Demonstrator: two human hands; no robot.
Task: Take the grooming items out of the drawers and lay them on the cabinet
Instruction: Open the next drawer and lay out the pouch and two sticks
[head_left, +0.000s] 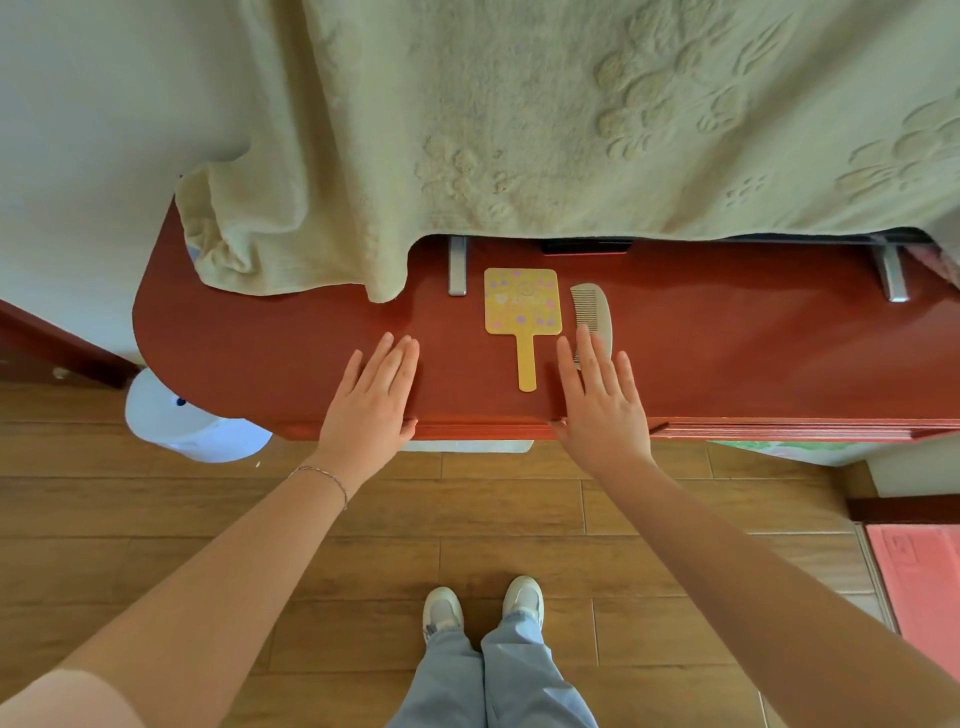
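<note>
With mirror (522, 301) and comb (594, 312) lying on cabinet (260, 343), 2 items out; both hands flat, fingers spread, holding nothing: left hand (375, 395), right hand (597, 400) over comb's end; drawers unseen, remainder unknown.

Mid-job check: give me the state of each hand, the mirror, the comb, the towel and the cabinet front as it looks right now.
left hand: open, flat on the cabinet top.
right hand: open, fingertips over the comb's near end.
hand mirror: lying flat, handle toward the person.
comb: lying flat beside the mirror.
towel: draped, its corner on the cabinet top.
drawers: none seen open.
</note>
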